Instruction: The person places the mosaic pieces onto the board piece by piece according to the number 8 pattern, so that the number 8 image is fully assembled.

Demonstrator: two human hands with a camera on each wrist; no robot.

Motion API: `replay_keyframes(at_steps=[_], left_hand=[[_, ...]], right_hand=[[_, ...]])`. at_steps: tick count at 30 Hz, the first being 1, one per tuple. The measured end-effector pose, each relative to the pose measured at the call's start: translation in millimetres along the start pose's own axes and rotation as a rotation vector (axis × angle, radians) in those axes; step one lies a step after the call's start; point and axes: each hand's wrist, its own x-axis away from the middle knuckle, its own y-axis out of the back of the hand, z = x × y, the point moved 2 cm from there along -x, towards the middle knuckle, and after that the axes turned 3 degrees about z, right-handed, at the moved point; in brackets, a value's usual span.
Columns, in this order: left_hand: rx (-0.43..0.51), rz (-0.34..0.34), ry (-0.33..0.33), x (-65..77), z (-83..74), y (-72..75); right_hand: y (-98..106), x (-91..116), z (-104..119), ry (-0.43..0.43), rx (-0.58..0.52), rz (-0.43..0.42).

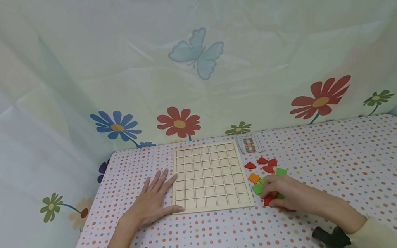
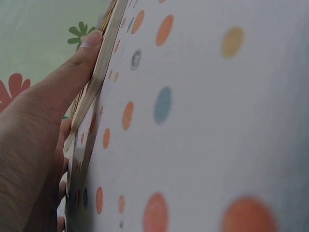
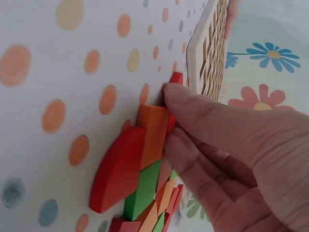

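A wooden grid board (image 1: 209, 177) lies flat on the dotted tablecloth, its square cells bare. At its left edge my left hand (image 1: 152, 199) is spread, with the thumb and fingertips touching the frame; the left wrist view shows the thumb (image 2: 72, 72) on the board's side. To the right of the board my right hand (image 1: 289, 192) pinches a red wooden piece (image 1: 268, 200) between thumb and fingers. Close by in the right wrist view are another red curved piece (image 3: 118, 169), an orange piece (image 3: 154, 130) and a green piece (image 3: 142, 188). The hand partly covers the pile.
Several red fan-shaped pieces (image 1: 262, 160) lie right of the board, above an orange square (image 1: 254, 178) and green squares (image 1: 281, 171). A small printed pattern card (image 1: 250, 144) sits by the board's top right corner. A flowered curtain (image 1: 252, 96) hangs behind the table.
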Motion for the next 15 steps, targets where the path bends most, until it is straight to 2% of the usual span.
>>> replay_keyframes(at_steps=[8, 15], left_hand=[[-0.002, 0.002, 0.002, -0.4, 0.7, -0.1], [0.000, -0.002, -0.001, -0.1, 0.7, 0.1]], right_hand=[[1.2, -1.9, 1.2, -0.047, -0.027, 0.018], [2.2, -3.1, 3.0, -0.017, -0.011, 0.027]])
